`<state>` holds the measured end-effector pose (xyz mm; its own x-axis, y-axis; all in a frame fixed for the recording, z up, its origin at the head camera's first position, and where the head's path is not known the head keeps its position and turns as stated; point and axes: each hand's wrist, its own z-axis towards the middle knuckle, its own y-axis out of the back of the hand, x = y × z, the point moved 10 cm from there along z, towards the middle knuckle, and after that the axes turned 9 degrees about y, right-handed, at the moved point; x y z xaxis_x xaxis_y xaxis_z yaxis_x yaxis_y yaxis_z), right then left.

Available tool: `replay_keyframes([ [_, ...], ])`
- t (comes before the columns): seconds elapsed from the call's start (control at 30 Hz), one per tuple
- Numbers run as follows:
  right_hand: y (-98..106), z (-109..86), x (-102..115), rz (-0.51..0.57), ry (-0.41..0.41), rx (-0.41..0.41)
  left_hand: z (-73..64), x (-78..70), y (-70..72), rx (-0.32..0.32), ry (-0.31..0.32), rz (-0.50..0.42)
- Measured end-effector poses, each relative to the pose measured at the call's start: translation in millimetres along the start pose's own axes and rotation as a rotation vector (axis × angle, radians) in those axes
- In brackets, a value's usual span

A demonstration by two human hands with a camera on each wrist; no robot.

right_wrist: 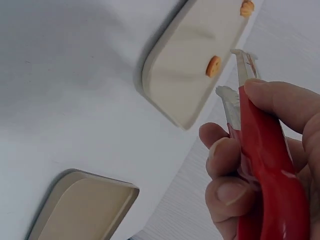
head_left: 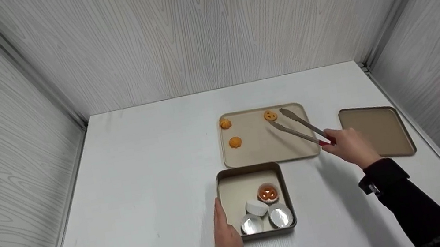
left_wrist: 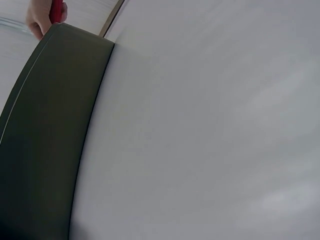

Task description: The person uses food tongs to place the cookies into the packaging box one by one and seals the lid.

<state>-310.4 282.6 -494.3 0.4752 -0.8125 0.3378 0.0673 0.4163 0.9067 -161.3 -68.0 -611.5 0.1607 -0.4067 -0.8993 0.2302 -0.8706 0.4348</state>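
My right hand (head_left: 351,146) grips a pair of metal tongs (head_left: 295,132) by their red handles (right_wrist: 272,175). The tong tips are spread above a tan baking tray (head_left: 260,152), close to a pretzel-shaped cookie (head_left: 270,116), with nothing between them. Two ridged cookies, one at the tray's corner (head_left: 225,123) and one below it (head_left: 235,142), lie at its left. Straight fingers of my left hand (head_left: 227,243) rest against the left side of a square tin (head_left: 233,188). Inside it, a glossy brown cookie (head_left: 268,193) sits in a paper cup, beside a tipped white cup (head_left: 256,207) and two silvery cups (head_left: 280,215).
A smaller tan tray or lid (head_left: 377,130) lies on the right of the white table (head_left: 144,176). Wood-grained panels (head_left: 204,32) rise at the back and both sides. The tin stands directly in front of the baking tray.
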Motion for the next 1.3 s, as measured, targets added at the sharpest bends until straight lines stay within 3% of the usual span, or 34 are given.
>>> replay_keyframes([
  [0.2,-7,12.9,-5,0.057,-0.010,0.006,-0.7,-0.7,0.0,-0.005,-0.016,-0.003],
  [0.53,-14,28.5,-9,0.031,-0.004,0.070,-1.9,-2.6,1.6,-0.043,-0.061,0.033],
  [0.9,-22,41.1,-5,-0.049,0.027,0.140,-0.5,1.3,1.4,-0.017,-0.016,0.029],
  [1.1,-22,43.3,-1,-0.137,0.036,0.118,-1.2,0.2,1.7,-0.027,-0.029,0.021],
  [1.3,-21,39.2,-2,-0.152,0.032,0.079,-1.6,-0.4,1.9,-0.027,-0.027,0.016],
])
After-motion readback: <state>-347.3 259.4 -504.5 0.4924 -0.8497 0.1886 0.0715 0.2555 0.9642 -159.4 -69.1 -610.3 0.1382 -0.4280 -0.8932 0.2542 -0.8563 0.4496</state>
